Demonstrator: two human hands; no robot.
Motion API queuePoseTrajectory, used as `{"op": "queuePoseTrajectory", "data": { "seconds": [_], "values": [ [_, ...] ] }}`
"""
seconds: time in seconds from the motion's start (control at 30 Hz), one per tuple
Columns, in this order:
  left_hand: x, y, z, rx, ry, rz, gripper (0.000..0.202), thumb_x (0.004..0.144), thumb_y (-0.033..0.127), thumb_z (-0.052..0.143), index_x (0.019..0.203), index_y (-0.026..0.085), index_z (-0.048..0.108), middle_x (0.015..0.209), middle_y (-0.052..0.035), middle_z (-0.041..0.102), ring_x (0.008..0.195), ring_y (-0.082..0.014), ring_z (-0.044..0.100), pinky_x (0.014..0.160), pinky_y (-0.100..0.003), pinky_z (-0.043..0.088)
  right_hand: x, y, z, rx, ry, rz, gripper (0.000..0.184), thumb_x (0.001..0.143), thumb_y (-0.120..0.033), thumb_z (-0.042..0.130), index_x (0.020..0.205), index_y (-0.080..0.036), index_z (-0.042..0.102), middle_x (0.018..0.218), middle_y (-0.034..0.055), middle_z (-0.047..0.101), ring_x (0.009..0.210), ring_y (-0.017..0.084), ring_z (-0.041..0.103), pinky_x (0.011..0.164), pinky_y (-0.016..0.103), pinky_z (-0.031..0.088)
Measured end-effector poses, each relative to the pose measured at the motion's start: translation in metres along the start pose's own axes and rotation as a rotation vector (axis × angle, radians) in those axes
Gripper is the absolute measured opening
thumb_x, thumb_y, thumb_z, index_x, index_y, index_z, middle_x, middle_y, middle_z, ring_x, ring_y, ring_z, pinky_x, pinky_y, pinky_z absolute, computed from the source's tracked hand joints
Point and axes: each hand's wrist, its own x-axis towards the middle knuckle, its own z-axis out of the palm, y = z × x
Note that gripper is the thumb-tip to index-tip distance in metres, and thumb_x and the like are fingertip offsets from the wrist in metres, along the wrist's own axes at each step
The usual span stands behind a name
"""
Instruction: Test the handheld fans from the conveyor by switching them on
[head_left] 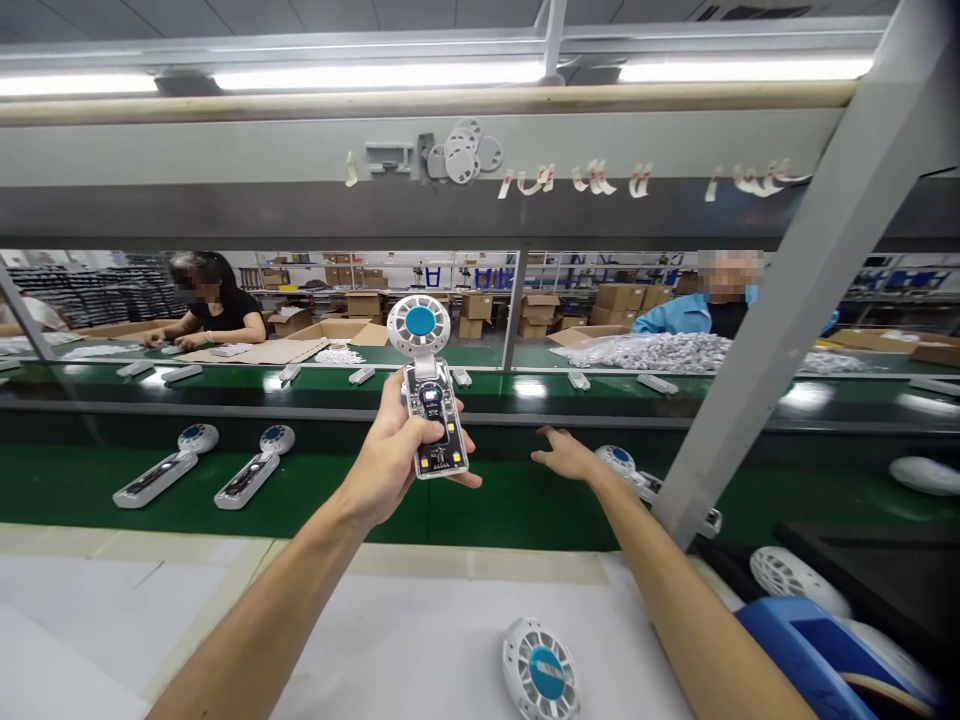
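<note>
We face a long green belt (480, 500) running left to right, its near edge meeting our white bench (420, 650) and its far edge a dark rail; the belt surface between the parts lies bare and glossy. A grey frame post (795, 300) slants down on the right, crowding that side. Beyond a second belt, 2 people (214, 305) sit among cardboard boxes under strip lights.

Our left hand (394, 455) holds a fan (431, 400) upright above the belt's near half, fingers wrapped round its clear handle and thumb pressed on the front; its round white head has a blue hub. Our right hand (566, 455) hovers open, fingers spread, just beside another fan (626, 468) lying on the belt by the post; we cannot tell if it touches.

2 more fans (161, 470) lie flat at the left, well apart from our hands. A loose fan head (541, 672), ribbed white plastic, sits on the bench near its front edge.
</note>
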Motion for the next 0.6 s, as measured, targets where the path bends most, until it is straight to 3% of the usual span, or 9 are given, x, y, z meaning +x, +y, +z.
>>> {"op": "queuePoseTrajectory", "data": {
  "seconds": [0.2, 0.3, 0.37, 0.47, 0.5, 0.6],
  "values": [
    [-0.001, 0.004, -0.002, -0.007, 0.017, 0.008, 0.057, 0.077, 0.014, 0.061, 0.125, 0.027, 0.033, 0.11, -0.0037, 0.059, 0.08, -0.0204, 0.068, 0.059, -0.051, 0.065, -0.005, -0.009, -0.007, -0.013, 0.055, -0.025, 0.058, 0.094, -0.035, 0.056, 0.146, -0.012, 0.046, 0.148, 0.019, 0.047, 0.133, 0.031, 0.051, 0.108, 0.033, 0.041],
    [0.0, 0.002, -0.002, 0.005, 0.023, 0.024, 0.057, 0.078, 0.019, 0.065, 0.125, 0.027, 0.034, 0.109, -0.0029, 0.061, 0.081, -0.0207, 0.07, 0.063, -0.052, 0.065, -0.013, -0.016, -0.016, -0.038, 0.113, 0.021, 0.057, 0.095, -0.033, 0.052, 0.148, -0.011, 0.042, 0.146, 0.0209, 0.047, 0.134, 0.034, 0.049, 0.109, 0.037, 0.04],
    [0.003, -0.001, -0.003, 0.073, 0.107, 0.058, 0.055, 0.078, 0.026, 0.07, 0.121, 0.026, 0.036, 0.103, -0.0012, 0.063, 0.074, -0.0194, 0.07, 0.065, -0.049, 0.065, -0.019, -0.02, -0.022, -0.062, 0.155, 0.086, 0.058, 0.096, -0.031, 0.049, 0.15, -0.012, 0.039, 0.147, 0.0236, 0.043, 0.135, 0.04, 0.045, 0.108, 0.047, 0.039],
    [0.008, -0.001, -0.009, 0.197, 0.36, 0.147, 0.052, 0.072, 0.034, 0.079, 0.108, 0.021, 0.045, 0.083, 0.0023, 0.063, 0.06, -0.0159, 0.067, 0.06, -0.036, 0.062, -0.027, -0.025, -0.027, -0.098, 0.163, 0.214, 0.06, 0.095, -0.029, 0.048, 0.151, -0.01, 0.036, 0.149, 0.0275, 0.037, 0.136, 0.047, 0.04, 0.105, 0.058, 0.038],
    [0.008, 0.001, -0.013, 0.171, 0.386, 0.142, 0.049, 0.07, 0.034, 0.081, 0.103, 0.02, 0.048, 0.076, 0.0032, 0.061, 0.057, -0.0146, 0.064, 0.057, -0.032, 0.059, -0.029, -0.025, -0.027, -0.108, 0.148, 0.256, 0.06, 0.096, -0.028, 0.048, 0.151, -0.01, 0.036, 0.15, 0.0277, 0.036, 0.137, 0.047, 0.039, 0.105, 0.059, 0.038],
    [0.0, 0.019, -0.027, -0.047, 0.211, 0.057, 0.036, 0.067, 0.038, 0.077, 0.086, 0.019, 0.052, 0.064, 0.0051, 0.052, 0.05, -0.0089, 0.052, 0.05, -0.025, 0.053, -0.032, -0.024, -0.027, -0.134, 0.077, 0.368, 0.057, 0.098, -0.028, 0.052, 0.151, -0.014, 0.036, 0.152, 0.0214, 0.036, 0.138, 0.039, 0.04, 0.109, 0.058, 0.037]
  ]
}}
